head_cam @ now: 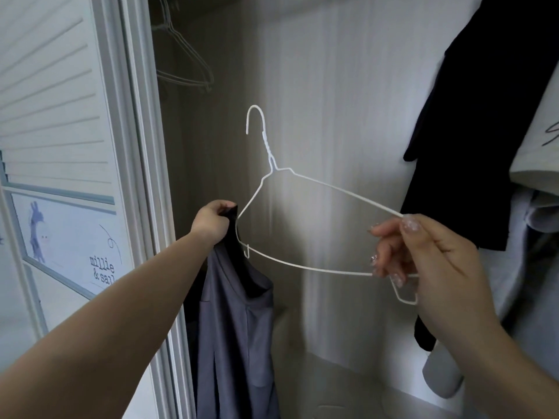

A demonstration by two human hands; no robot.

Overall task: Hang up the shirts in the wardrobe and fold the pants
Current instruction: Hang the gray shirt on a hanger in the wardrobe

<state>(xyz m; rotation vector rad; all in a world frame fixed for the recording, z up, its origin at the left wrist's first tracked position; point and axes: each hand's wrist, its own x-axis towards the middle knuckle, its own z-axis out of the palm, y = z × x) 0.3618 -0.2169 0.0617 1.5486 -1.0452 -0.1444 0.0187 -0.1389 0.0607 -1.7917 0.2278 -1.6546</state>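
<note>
A white wire hanger (305,182) is held up inside the wardrobe, hook pointing up. My right hand (423,261) pinches its right end between thumb and fingers. My left hand (211,222) grips the top of a grey-blue shirt (233,328) with a dark lining, right beside the hanger's left shoulder. The shirt hangs straight down from that hand, and the hanger's left tip touches its top edge.
A louvred wardrobe door (54,116) with a poster stands at the left. Bare wire hangers (184,65) hang at the upper left inside. A black garment (472,131) and pale clothes (538,237) hang at the right. The wardrobe's back wall (332,86) is plain.
</note>
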